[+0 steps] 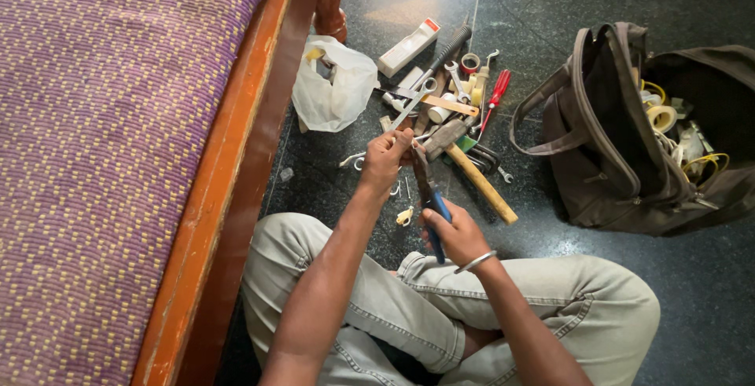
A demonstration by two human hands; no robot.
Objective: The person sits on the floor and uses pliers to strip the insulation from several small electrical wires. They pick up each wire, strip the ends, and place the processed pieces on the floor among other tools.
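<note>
Sitting cross-legged at frame centre, the person grips blue-handled pliers (430, 201) in the right hand (454, 235), fingers wrapped round the handles for leverage. Left hand (385, 158) fingers pinch a small piece at the pliers' tip, steadying it above the scattered tools (448, 110).

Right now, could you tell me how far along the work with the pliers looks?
Done: tools are spread on the floor beside the open bag. In hand: the right hand grips blue-handled pliers, whose tip meets a small piece pinched in the left hand; what that piece is cannot be told. Left: the hammer and red screwdriver lie untouched.
</note>
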